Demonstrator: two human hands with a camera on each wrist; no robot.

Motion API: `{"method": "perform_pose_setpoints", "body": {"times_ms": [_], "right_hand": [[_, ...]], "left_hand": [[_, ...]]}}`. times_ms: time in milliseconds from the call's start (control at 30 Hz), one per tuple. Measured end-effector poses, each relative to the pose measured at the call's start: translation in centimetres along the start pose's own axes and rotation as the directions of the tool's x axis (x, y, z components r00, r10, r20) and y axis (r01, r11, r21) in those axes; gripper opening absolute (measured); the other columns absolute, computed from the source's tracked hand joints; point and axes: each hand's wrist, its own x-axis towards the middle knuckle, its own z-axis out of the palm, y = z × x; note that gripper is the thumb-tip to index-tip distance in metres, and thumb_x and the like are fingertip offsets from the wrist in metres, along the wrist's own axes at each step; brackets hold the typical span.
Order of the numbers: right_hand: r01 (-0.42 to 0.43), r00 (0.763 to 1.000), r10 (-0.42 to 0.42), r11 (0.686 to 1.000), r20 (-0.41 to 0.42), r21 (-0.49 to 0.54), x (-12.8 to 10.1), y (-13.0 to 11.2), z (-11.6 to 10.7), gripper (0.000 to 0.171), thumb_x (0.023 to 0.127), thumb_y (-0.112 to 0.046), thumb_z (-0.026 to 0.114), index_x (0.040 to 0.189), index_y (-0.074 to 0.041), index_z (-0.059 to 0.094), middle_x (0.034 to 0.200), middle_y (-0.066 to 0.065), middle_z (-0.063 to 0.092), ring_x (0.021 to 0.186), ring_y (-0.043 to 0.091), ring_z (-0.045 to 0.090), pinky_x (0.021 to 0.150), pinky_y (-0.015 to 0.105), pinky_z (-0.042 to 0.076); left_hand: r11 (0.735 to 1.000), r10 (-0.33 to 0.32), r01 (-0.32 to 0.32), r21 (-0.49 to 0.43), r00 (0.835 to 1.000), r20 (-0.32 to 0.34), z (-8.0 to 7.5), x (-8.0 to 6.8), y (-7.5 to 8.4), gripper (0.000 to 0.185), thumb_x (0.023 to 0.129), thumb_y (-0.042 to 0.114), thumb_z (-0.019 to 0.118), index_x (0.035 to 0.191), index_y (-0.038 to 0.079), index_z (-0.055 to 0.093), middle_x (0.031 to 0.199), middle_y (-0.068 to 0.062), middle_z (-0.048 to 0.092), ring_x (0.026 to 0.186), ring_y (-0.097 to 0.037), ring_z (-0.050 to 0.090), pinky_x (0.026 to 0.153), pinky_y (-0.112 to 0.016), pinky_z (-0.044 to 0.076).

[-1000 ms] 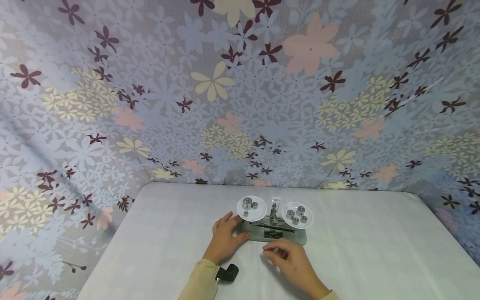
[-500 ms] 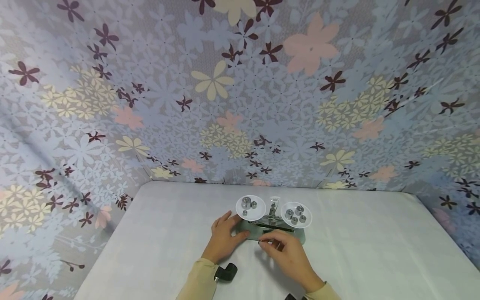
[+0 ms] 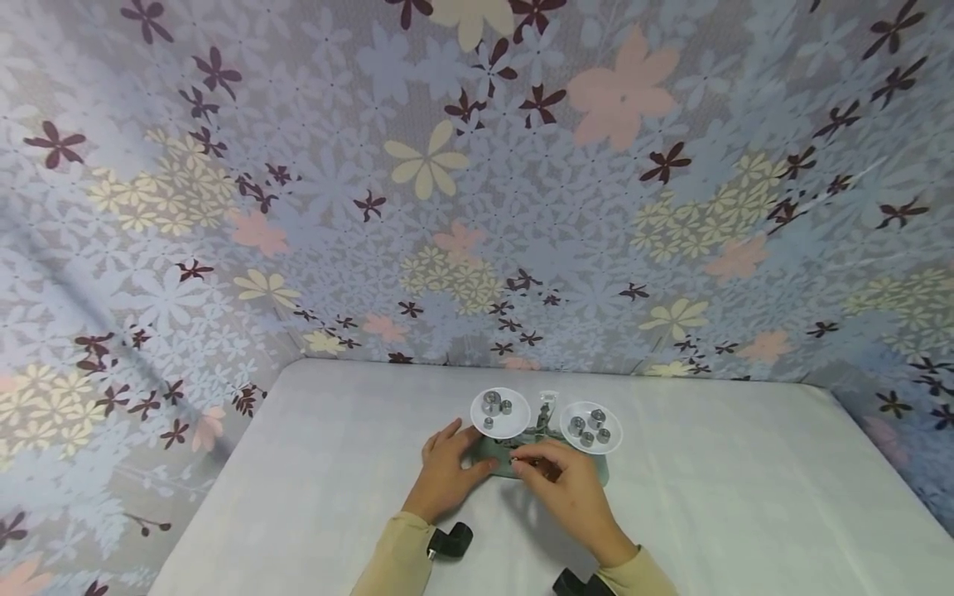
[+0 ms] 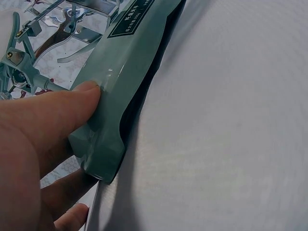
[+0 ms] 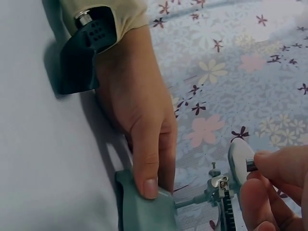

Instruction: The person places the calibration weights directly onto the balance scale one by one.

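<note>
A small balance scale with a green base (image 3: 603, 473) stands on the white table (image 3: 745, 497). Its left pan (image 3: 514, 424) and right pan (image 3: 592, 448) are white, and each carries a few metal weights. My left hand (image 3: 465, 459) grips the base's left end, thumb on the green casing (image 4: 120, 101). My right hand (image 3: 525, 463) is at the beam in front of the centre post. In the right wrist view its fingertips (image 5: 274, 166) pinch a small dark metal piece (image 5: 250, 164) beside the notched beam (image 5: 226, 207).
Flowered fabric (image 3: 477, 207) covers the walls behind and on both sides of the table. Black wrist cameras (image 3: 450, 540) sit at both cuffs. Bare white tabletop lies left and right of the scale.
My right hand has moved forward from the tabletop up to the scale's beam. The left hand has stayed on the base.
</note>
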Motion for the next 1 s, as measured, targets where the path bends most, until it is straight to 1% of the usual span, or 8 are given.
{"method": "perform_pose_setpoints", "body": {"times_ms": [100, 167, 267, 333, 500, 667, 833, 1000], "right_hand": [[-0.006, 1.000, 0.006, 1.000, -0.021, -0.013, 0.2, -0.2, 0.1, 0.011, 0.089, -0.018, 0.078, 0.099, -0.021, 0.078, 0.087, -0.012, 0.068, 0.062, 0.007, 0.057, 0.055, 0.024, 0.050], [0.000, 0.999, -0.001, 1.000, -0.034, -0.022, 0.3, -0.4, 0.1, 0.011, 0.089, -0.018, 0.078, 0.099, -0.022, 0.078, 0.088, -0.011, 0.069, 0.064, 0.006, 0.058, 0.057, 0.024, 0.052], [0.016, 0.998, -0.017, 1.000, -0.055, -0.026, 0.5, -0.5, 0.3, 0.012, 0.088, -0.014, 0.079, 0.098, -0.018, 0.079, 0.090, -0.010, 0.070, 0.066, 0.005, 0.061, 0.059, 0.024, 0.053], [0.028, 0.997, -0.030, 0.999, -0.066, -0.029, 0.6, -0.6, 0.4, 0.011, 0.087, -0.012, 0.079, 0.098, -0.015, 0.079, 0.090, -0.009, 0.070, 0.066, 0.005, 0.060, 0.058, 0.024, 0.053], [0.017, 0.996, -0.020, 0.999, -0.088, -0.045, 0.9, -0.9, 0.6, 0.009, 0.088, -0.013, 0.078, 0.097, -0.015, 0.079, 0.087, -0.011, 0.068, 0.063, 0.005, 0.057, 0.056, 0.023, 0.050], [-0.010, 0.994, 0.005, 0.999, -0.110, -0.048, 1.2, -1.0, 0.9, 0.012, 0.086, -0.010, 0.079, 0.096, -0.017, 0.079, 0.086, -0.011, 0.069, 0.063, 0.004, 0.058, 0.057, 0.022, 0.051], [-0.005, 0.991, -0.003, 0.998, -0.133, -0.060, 1.5, -1.1, 1.0, 0.013, 0.086, -0.009, 0.080, 0.096, -0.017, 0.079, 0.085, -0.011, 0.068, 0.063, 0.004, 0.057, 0.057, 0.022, 0.051], [0.005, 0.990, -0.014, 0.998, -0.138, -0.060, 1.9, -1.5, 1.0, 0.011, 0.086, -0.011, 0.080, 0.096, -0.016, 0.079, 0.085, -0.011, 0.069, 0.063, 0.004, 0.058, 0.058, 0.023, 0.052]], "left_hand": [[1.000, -0.003, 0.003, 0.004, 1.000, 0.003, 0.1, 0.1, -0.1, 0.056, 0.092, 0.039, 0.071, 0.139, 0.010, 0.060, 0.141, -0.005, 0.060, 0.144, -0.038, 0.035, 0.115, -0.063, 0.017], [1.000, 0.001, -0.001, 0.003, 1.000, -0.001, 0.1, 0.1, -0.2, 0.056, 0.092, 0.040, 0.071, 0.139, 0.010, 0.061, 0.141, -0.005, 0.060, 0.144, -0.038, 0.036, 0.114, -0.063, 0.018], [1.000, 0.000, 0.000, 0.002, 1.000, 0.003, 0.2, 0.1, -0.2, 0.056, 0.093, 0.041, 0.070, 0.138, 0.010, 0.061, 0.141, -0.005, 0.061, 0.144, -0.037, 0.036, 0.115, -0.063, 0.017], [1.000, 0.001, -0.001, 0.001, 1.000, 0.006, 0.2, 0.0, -0.2, 0.056, 0.093, 0.041, 0.069, 0.139, 0.010, 0.061, 0.141, -0.005, 0.060, 0.144, -0.037, 0.035, 0.114, -0.063, 0.017], [1.000, 0.000, 0.000, -0.017, 1.000, 0.001, 0.1, -0.1, 0.1, 0.056, 0.093, 0.040, 0.070, 0.138, 0.009, 0.061, 0.140, -0.006, 0.061, 0.144, -0.039, 0.035, 0.114, -0.063, 0.017], [1.000, -0.006, 0.006, -0.016, 1.000, 0.008, 0.1, -0.1, 0.2, 0.055, 0.093, 0.039, 0.069, 0.139, 0.009, 0.061, 0.141, -0.006, 0.060, 0.144, -0.038, 0.035, 0.114, -0.063, 0.017], [1.000, -0.008, 0.008, -0.009, 1.000, 0.015, 0.1, -0.1, 0.2, 0.056, 0.093, 0.039, 0.069, 0.140, 0.009, 0.060, 0.142, -0.006, 0.059, 0.144, -0.039, 0.035, 0.114, -0.064, 0.017], [1.000, 0.000, 0.000, -0.002, 1.000, 0.003, 0.1, -0.1, 0.1, 0.056, 0.093, 0.039, 0.070, 0.139, 0.009, 0.060, 0.141, -0.008, 0.060, 0.143, -0.041, 0.036, 0.114, -0.064, 0.018]]}}
